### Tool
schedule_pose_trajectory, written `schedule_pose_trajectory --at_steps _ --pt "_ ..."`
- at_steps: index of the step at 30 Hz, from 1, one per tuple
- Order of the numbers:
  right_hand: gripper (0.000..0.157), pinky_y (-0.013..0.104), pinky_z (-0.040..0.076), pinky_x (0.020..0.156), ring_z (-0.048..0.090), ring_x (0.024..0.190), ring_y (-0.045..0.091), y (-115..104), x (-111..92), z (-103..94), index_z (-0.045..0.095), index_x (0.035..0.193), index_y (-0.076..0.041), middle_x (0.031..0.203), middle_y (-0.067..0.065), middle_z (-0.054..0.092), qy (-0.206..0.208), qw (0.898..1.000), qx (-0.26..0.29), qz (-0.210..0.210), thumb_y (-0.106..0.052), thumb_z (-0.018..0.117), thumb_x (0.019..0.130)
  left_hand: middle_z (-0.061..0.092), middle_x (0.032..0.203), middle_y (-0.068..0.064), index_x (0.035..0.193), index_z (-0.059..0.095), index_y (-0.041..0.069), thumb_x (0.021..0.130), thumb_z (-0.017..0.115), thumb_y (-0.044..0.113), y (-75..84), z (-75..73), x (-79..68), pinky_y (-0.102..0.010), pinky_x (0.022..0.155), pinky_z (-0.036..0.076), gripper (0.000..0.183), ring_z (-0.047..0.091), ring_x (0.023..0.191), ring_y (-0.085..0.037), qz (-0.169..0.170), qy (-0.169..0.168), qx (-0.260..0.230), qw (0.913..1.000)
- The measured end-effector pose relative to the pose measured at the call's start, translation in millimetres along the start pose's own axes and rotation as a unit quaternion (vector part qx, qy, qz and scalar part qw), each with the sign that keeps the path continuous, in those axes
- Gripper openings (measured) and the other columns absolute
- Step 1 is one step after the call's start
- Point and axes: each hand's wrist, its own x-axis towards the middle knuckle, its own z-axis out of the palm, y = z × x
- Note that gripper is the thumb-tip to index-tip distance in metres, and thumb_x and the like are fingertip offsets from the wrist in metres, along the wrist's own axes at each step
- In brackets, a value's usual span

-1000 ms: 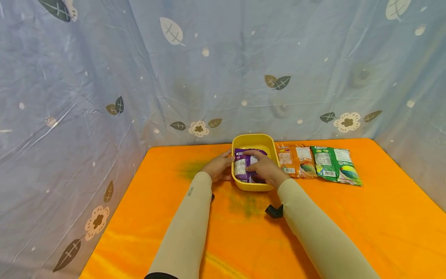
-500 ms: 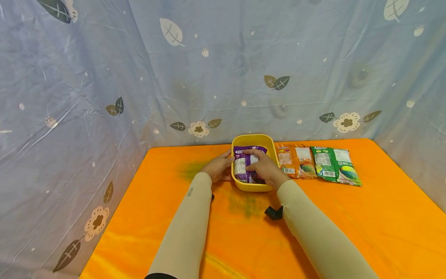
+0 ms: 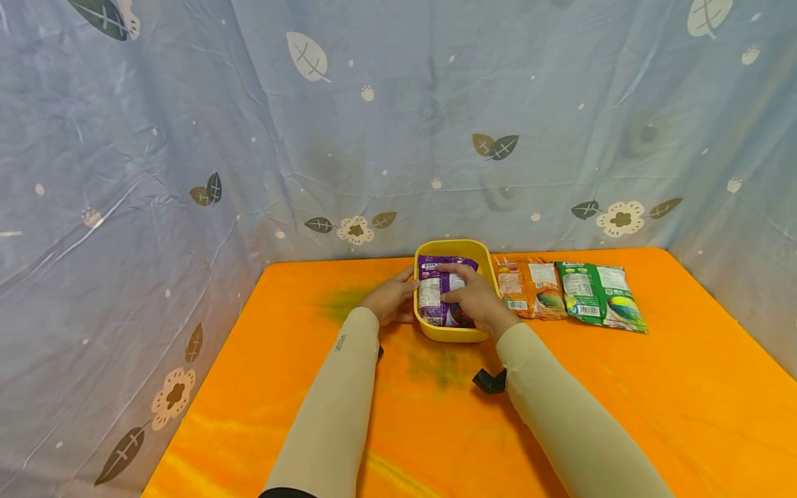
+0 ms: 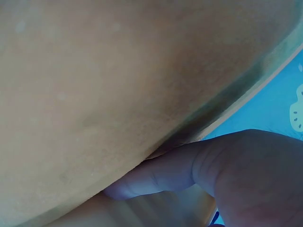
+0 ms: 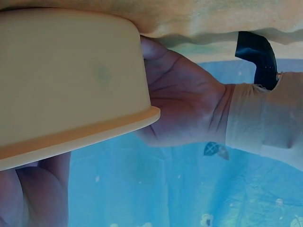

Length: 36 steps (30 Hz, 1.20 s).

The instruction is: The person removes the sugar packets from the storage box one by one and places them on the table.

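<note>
In the head view a yellow plastic bin [image 3: 454, 335] stands near the table's back edge, with a purple snack bag [image 3: 431, 293] inside it. My left hand [image 3: 391, 299] holds the bin by its left side, thumb at the rim. Its palm against the bin wall [image 5: 71, 71] also shows in the right wrist view. My right hand [image 3: 476, 299] reaches over the right rim and grips the purple bag, thumb and forefinger apart on its face; its other fingertips are hidden. The left wrist view is mostly bin wall [image 4: 94, 94], with a thumb [image 4: 161, 177] along the rim.
Right of the bin lie an orange snack bag [image 3: 533, 289] and a green snack bag [image 3: 600, 295], flat and side by side on the orange tablecloth [image 3: 436, 429]. A patterned blue-grey curtain [image 3: 405, 138] hangs behind the table and along both sides.
The purple bag has shifted slightly toward the bin's far end, and more of its top shows. Both hands and the bin have stayed almost in place.
</note>
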Motion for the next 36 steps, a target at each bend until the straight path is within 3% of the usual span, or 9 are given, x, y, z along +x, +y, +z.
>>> schedule_pose_trajectory --at_steps 9,20,25,31,36 --pt "0.057 0.043 0.053 0.078 0.053 0.11 0.034 1 0 -0.8 0.058 0.128 -0.043 0.143 0.005 0.033 0.008 1.0 0.008 -0.014 -0.006 0.07 0.087 0.055 0.13 -0.006 0.149 0.027 0.044 0.099 0.052 0.037 -0.3 1.0 -1.4 -0.05 0.078 0.052 0.056 0.057 0.112 -0.025 0.012 -0.011 0.008 0.9998" --pt "0.057 0.043 0.053 0.08 0.052 0.111 0.034 -3 -5 -1.1 0.057 0.129 -0.041 0.147 0.003 0.028 0.008 0.999 0.029 -0.035 -0.003 0.068 0.088 0.053 0.132 -0.006 0.148 0.027 0.047 0.098 0.052 0.039 -0.6 0.5 -2.0 -0.05 0.078 0.052 0.056 0.058 0.11 -0.026 0.009 -0.01 -0.003 0.9999" --pt "0.056 0.043 0.053 0.078 0.055 0.109 0.035 -4 -7 -4.2 0.056 0.13 -0.041 0.143 0.005 0.031 -0.006 0.996 0.073 -0.048 -0.004 0.067 0.089 0.052 0.133 -0.006 0.149 0.026 0.046 0.098 0.052 0.038 0.9 2.4 -2.0 -0.051 0.078 0.052 0.057 0.057 0.111 -0.026 0.011 -0.007 0.006 0.9999" --pt "0.054 0.047 0.052 0.08 0.059 0.107 0.037 -2 -9 -8.6 0.052 0.135 -0.036 0.137 0.011 0.038 -0.04 0.981 0.172 -0.076 -0.006 0.065 0.091 0.055 0.129 -0.005 0.15 0.025 0.044 0.097 0.056 0.033 0.3 3.6 -0.6 -0.049 0.077 0.053 0.063 0.058 0.109 -0.025 0.011 0.001 0.006 0.9999" --pt "0.055 0.048 0.051 0.081 0.058 0.107 0.038 -7 -13 -8.5 0.051 0.136 -0.035 0.136 0.015 0.038 -0.058 0.977 0.187 -0.085 -0.004 0.063 0.092 0.055 0.131 -0.005 0.15 0.024 0.042 0.097 0.055 0.03 -1.3 3.8 0.5 -0.048 0.077 0.053 0.063 0.057 0.111 -0.024 0.02 0.001 0.007 0.9998"
